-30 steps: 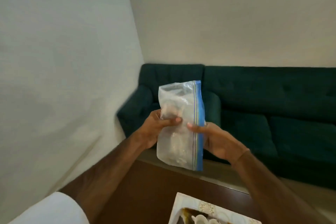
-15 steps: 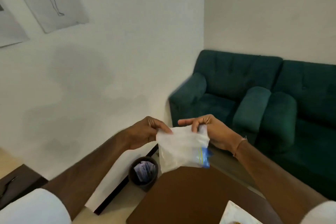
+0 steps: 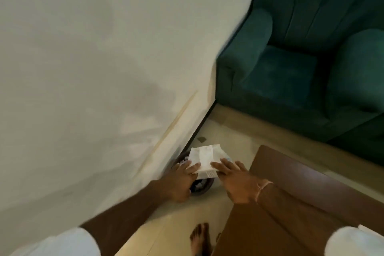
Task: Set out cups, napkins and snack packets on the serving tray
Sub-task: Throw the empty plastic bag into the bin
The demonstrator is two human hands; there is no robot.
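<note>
A crumpled clear plastic bag (image 3: 204,159), folded flat and whitish, is held between both hands directly above a small dark waste bin (image 3: 200,187) on the floor by the wall. My left hand (image 3: 180,178) grips the bag's left side. On the right edge, the fingers of my right hand (image 3: 234,178) pinch it. The bin is mostly hidden under the bag and my hands. Just a white corner of the serving tray (image 3: 367,229) shows at the lower right; cups, napkins and snack packets are out of view.
A brown wooden table (image 3: 291,193) fills the lower right. A dark green sofa (image 3: 301,58) stands against the wall at the upper right. A white wall (image 3: 93,68) covers the left. My bare foot (image 3: 200,239) is on the pale floor beside the table.
The view has swung down to the floor. Both hands have lowered the bag from chest height, over the table corner, to just above the waste bin, and the bag is now folded smaller.
</note>
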